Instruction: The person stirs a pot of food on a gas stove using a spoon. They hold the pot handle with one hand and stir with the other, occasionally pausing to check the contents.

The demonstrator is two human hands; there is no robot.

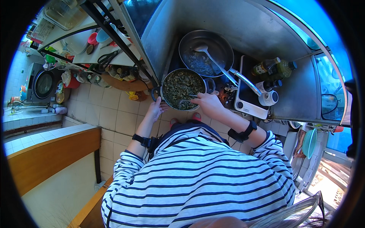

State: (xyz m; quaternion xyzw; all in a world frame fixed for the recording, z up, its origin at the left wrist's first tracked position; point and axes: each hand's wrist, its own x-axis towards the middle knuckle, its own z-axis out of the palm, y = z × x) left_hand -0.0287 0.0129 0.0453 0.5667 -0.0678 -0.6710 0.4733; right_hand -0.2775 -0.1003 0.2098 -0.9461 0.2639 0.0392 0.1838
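Note:
A metal pot (204, 82) with dark side handles is full of a chopped green-and-brown mixture (182, 87). My right hand (209, 102) holds a thin metal utensil (185, 101), seemingly a spoon, whose end lies in the mixture near the pot's front rim. At the pot's left dark handle (154, 94) is my left hand (158, 110), its thumb close to the handle's lower end and its fingers spread below; whether it grips the handle is unclear. Just behind the pot sits a dark frying pan (188, 61) with a wet film and a metal spatula (212, 58) resting inside.
Right of the pan, its handle reaches over a white-edged induction cooker (251, 109). Bottles (265, 67) and a white-lidded jar (269, 98) stand beside it. Metal panels (216, 17) surround the cooking area. At left, a shelf rack (114, 37) carries black scissors (107, 57) and bowls.

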